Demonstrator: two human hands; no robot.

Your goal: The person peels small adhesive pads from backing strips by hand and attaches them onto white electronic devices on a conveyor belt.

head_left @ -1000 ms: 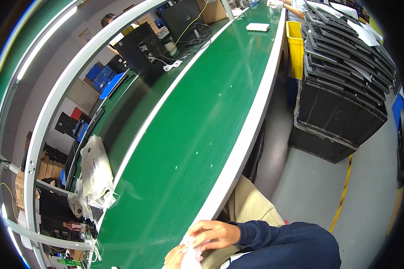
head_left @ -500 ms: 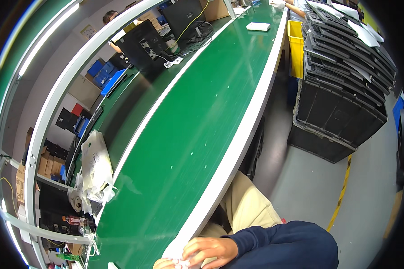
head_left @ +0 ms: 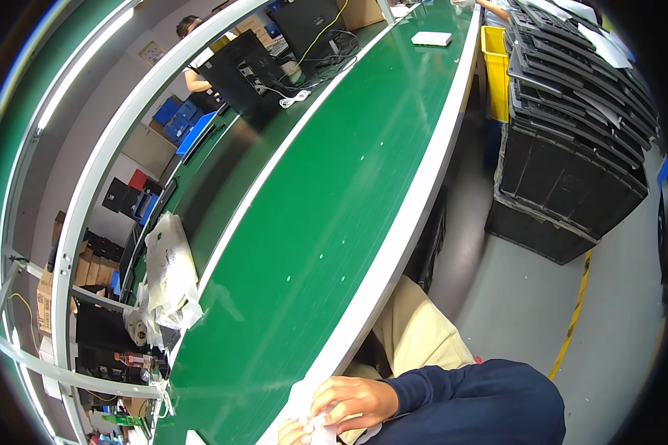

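Observation:
At the lower edge of the view, by the near end of a long green worktop [head_left: 304, 222], my two hands come together over a small white thing [head_left: 325, 432]. It looks thin and soft, like paper or film, but its kind cannot be made out. My right hand [head_left: 355, 401], in a dark blue sleeve, is closed with its bent fingers pinching the white thing from above. Only the fingers of my left hand [head_left: 295, 432] show, curled against its left side; the picture's edge cuts off the rest.
A white flat box [head_left: 431, 38] lies at the worktop's far end. Plastic bags [head_left: 169, 271] lie along its left side, below a white metal frame [head_left: 89, 163]. On the right, black crates [head_left: 568, 189] carry stacked dark panels [head_left: 571, 89] beside a yellow bin [head_left: 494, 74].
The whole view has shifted slightly. My hands appear a little further right, still together, and more of the white thing shows between them. A person's arm at the far left has come into sight.

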